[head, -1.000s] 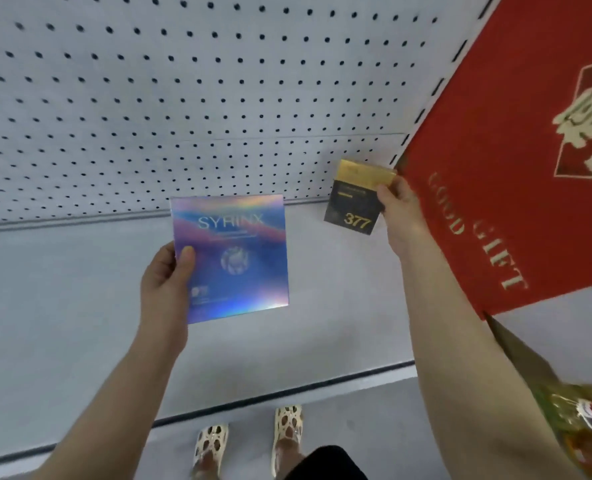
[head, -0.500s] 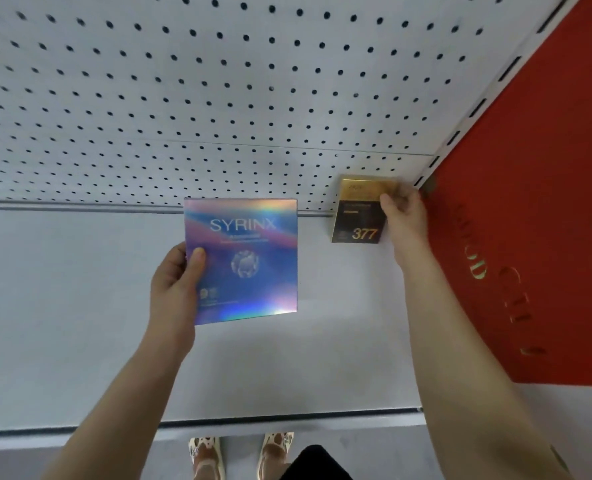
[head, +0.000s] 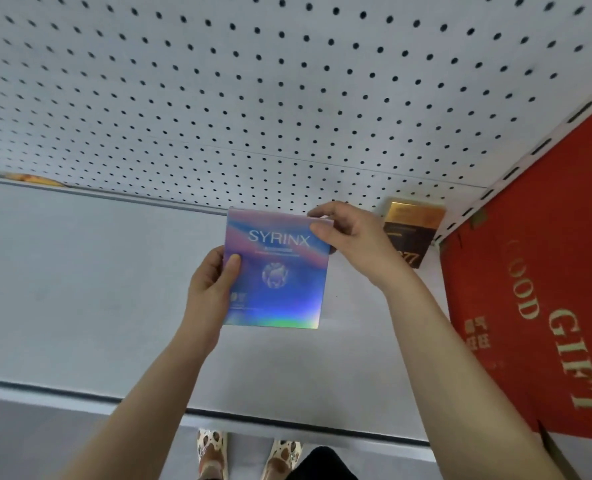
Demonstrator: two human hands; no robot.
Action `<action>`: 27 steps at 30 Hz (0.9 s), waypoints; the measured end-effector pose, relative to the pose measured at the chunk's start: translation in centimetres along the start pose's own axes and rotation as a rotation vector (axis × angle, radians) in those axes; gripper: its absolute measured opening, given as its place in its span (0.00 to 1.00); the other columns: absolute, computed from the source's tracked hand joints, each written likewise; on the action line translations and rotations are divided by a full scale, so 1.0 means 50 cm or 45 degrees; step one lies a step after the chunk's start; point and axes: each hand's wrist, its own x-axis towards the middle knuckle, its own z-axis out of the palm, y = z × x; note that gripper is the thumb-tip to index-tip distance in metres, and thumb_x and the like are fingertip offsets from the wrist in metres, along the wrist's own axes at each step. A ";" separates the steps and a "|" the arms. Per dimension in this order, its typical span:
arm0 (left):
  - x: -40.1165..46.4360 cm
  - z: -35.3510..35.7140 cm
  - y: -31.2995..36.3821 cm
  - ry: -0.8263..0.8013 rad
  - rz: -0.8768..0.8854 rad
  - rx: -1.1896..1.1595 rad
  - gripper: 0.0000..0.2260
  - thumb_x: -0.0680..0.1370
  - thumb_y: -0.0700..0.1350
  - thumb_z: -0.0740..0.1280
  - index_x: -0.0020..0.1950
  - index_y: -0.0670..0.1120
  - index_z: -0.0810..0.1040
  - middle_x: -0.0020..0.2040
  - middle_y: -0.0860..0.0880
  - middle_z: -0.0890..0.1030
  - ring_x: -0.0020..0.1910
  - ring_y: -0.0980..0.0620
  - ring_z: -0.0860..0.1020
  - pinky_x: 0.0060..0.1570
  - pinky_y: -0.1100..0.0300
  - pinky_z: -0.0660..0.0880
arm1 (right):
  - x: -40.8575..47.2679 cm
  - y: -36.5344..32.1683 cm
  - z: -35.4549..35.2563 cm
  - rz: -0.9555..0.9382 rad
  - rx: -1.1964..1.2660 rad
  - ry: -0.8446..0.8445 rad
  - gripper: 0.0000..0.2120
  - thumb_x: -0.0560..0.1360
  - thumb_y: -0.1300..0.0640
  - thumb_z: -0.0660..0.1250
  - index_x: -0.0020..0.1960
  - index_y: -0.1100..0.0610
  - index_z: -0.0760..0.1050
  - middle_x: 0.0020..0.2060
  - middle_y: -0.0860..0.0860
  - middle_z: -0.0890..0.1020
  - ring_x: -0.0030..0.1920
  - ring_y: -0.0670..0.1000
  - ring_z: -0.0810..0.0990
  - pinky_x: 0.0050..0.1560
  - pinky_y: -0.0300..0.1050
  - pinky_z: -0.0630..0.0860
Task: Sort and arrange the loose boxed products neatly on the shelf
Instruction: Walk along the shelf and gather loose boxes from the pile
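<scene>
Head view looks down on both my hands holding the SYRINX box point(head: 280, 271) above the grey shelf point(head: 80, 289). My left hand point(head: 208, 292) grips its left edge, thumb lying on the front face and the other fingers curled behind. My right hand point(head: 350, 237) pinches the top right corner, thumb on the front by the last letters and index finger hooked over the top edge. The box faces me upright, its shiny blue and pink front catching light along the bottom.

Behind my right hand the black and gold box point(head: 412, 230) stands at the back right corner of the shelf, against the pegboard point(head: 253, 98); my wrist hides part of its printed number, and I think it leans slightly, though the wide lens makes that hard to judge. Just beside it to the right stands the big red GOOD GIFT carton point(head: 536, 271). Below the shelf's front lip my spotted slippers point(head: 246, 452) show.
</scene>
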 end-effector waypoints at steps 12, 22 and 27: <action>0.095 -0.118 -0.019 0.131 0.065 0.448 0.18 0.80 0.38 0.62 0.69 0.49 0.72 0.65 0.52 0.77 0.59 0.56 0.78 0.58 0.66 0.73 | 0.122 -0.036 0.144 -0.217 -0.149 0.289 0.07 0.76 0.55 0.69 0.53 0.47 0.76 0.34 0.36 0.76 0.32 0.43 0.71 0.39 0.40 0.73; 0.151 -0.113 -0.028 0.045 0.074 0.532 0.23 0.80 0.39 0.62 0.73 0.53 0.67 0.65 0.56 0.70 0.63 0.54 0.74 0.65 0.58 0.70 | 0.121 -0.016 0.159 -0.256 -0.377 0.545 0.13 0.75 0.63 0.69 0.58 0.53 0.78 0.55 0.46 0.71 0.43 0.45 0.76 0.47 0.28 0.71; 0.155 -0.095 -0.041 -0.012 0.080 0.509 0.24 0.79 0.38 0.63 0.74 0.53 0.66 0.67 0.55 0.70 0.64 0.54 0.74 0.65 0.59 0.70 | 0.121 -0.007 0.151 -0.231 -0.449 0.655 0.16 0.74 0.66 0.68 0.60 0.53 0.78 0.56 0.49 0.70 0.46 0.50 0.77 0.51 0.33 0.74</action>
